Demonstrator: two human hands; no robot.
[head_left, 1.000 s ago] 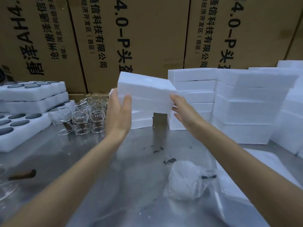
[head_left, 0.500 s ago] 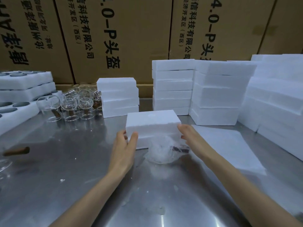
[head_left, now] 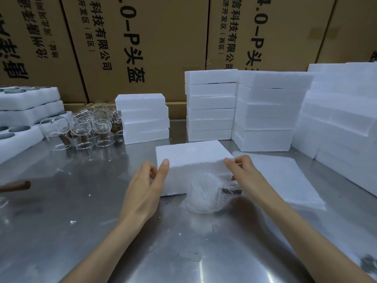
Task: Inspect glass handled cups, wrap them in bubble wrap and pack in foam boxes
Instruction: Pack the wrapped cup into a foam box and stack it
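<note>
Left hand (head_left: 145,187): fingers loose, thumb touching foam box (head_left: 193,158).
Right hand (head_left: 243,172): pinching box's lid edge.
Wrapped cup (head_left: 206,196): between hands.

The wrapped cup (head_left: 206,193) is hiding the foam box's (head_left: 193,158) near face; a brown handle (head_left: 15,186) (at nine o'clock) is running off-frame.
</note>
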